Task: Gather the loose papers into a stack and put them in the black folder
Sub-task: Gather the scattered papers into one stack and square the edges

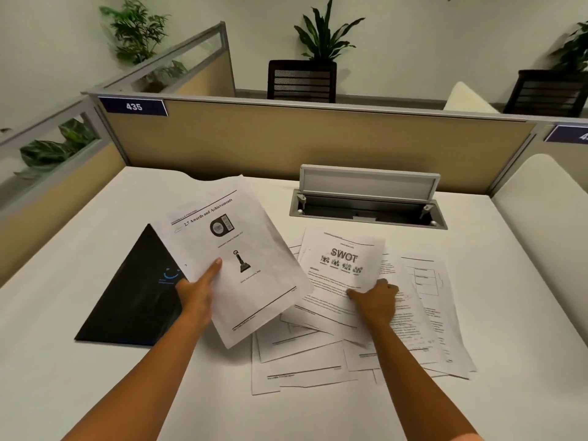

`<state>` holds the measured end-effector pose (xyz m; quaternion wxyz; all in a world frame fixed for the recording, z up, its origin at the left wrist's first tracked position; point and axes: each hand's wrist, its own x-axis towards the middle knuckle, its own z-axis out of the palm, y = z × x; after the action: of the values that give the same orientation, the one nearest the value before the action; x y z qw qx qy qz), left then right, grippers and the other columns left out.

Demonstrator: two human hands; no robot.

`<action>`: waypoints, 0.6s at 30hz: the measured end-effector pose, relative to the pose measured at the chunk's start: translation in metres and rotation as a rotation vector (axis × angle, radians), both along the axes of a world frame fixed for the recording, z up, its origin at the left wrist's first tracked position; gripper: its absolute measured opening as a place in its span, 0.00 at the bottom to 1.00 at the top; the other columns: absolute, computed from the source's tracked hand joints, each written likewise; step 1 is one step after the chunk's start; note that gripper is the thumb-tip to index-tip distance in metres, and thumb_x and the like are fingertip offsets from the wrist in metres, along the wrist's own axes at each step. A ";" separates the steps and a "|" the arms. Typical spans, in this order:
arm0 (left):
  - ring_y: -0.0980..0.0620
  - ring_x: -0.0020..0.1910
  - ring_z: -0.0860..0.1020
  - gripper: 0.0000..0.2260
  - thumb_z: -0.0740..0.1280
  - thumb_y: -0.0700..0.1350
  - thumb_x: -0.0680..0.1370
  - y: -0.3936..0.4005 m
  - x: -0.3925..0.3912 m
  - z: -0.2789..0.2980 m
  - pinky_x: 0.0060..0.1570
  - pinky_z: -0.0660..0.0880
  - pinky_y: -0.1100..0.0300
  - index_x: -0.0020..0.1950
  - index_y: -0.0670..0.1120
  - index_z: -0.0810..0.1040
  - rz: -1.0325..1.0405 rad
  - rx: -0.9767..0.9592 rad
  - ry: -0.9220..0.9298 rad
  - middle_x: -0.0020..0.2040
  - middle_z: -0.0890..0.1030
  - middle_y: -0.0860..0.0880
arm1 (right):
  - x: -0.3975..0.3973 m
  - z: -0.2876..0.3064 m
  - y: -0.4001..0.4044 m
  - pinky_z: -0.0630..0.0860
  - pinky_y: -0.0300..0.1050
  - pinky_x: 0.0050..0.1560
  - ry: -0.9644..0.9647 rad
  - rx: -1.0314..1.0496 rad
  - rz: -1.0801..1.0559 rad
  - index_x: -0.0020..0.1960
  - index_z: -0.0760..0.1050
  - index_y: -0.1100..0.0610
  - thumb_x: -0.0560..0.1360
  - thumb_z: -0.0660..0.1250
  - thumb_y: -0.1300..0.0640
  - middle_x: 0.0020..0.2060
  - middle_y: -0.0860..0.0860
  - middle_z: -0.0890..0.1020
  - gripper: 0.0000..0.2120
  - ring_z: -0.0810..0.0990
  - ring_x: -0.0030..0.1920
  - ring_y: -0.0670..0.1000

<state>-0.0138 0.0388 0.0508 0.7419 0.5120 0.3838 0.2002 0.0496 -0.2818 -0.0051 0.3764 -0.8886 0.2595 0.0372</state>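
Note:
My left hand (199, 292) holds a printed sheet headed "Awards and Achievements" (251, 246) lifted off the desk, thumb on its face. That sheet hides part of the black folder (136, 297), which lies shut on the desk at the left. My right hand (377, 299) pinches the lower edge of a sheet titled "SWOT" (343, 259). The SWOT sheet rests on top of several loose papers (318, 361) spread untidily across the middle and right of the white desk.
An open cable hatch (369, 202) with a raised grey lid is set in the desk behind the papers. A tan partition (318, 141) walls the desk at the back and left. Bare white desk surface (63, 361) lies in front and at the left.

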 end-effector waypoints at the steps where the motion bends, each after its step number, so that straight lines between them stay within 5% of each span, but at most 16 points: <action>1: 0.55 0.47 0.80 0.24 0.79 0.44 0.69 0.003 -0.001 -0.001 0.39 0.76 0.62 0.63 0.46 0.77 -0.004 0.010 0.016 0.54 0.82 0.50 | 0.001 0.001 0.001 0.76 0.58 0.57 -0.011 0.036 -0.001 0.63 0.68 0.62 0.65 0.80 0.51 0.61 0.60 0.73 0.34 0.77 0.58 0.63; 7: 0.50 0.48 0.80 0.23 0.78 0.45 0.70 0.014 -0.002 -0.012 0.44 0.77 0.59 0.64 0.43 0.77 -0.026 0.127 0.103 0.56 0.82 0.47 | 0.005 0.000 -0.004 0.77 0.59 0.56 -0.150 0.120 -0.005 0.67 0.62 0.58 0.74 0.73 0.58 0.60 0.61 0.80 0.28 0.81 0.57 0.65; 12: 0.41 0.55 0.80 0.21 0.76 0.44 0.73 0.017 0.003 -0.020 0.53 0.78 0.47 0.63 0.41 0.77 -0.030 0.306 0.242 0.60 0.81 0.42 | 0.005 -0.002 -0.033 0.75 0.58 0.62 -0.283 0.249 -0.023 0.63 0.75 0.64 0.75 0.71 0.55 0.59 0.62 0.81 0.20 0.79 0.60 0.64; 18: 0.38 0.57 0.80 0.17 0.72 0.42 0.76 0.004 0.011 -0.019 0.55 0.78 0.45 0.64 0.41 0.77 -0.069 0.375 0.300 0.61 0.81 0.40 | -0.001 0.005 -0.055 0.81 0.49 0.52 -0.389 0.471 -0.023 0.59 0.79 0.60 0.75 0.72 0.55 0.52 0.53 0.84 0.15 0.83 0.52 0.55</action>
<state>-0.0029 0.0428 0.0322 0.5749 0.6778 0.4279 0.1643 0.0487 -0.3364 0.0001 0.6151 -0.7643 0.1766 -0.0789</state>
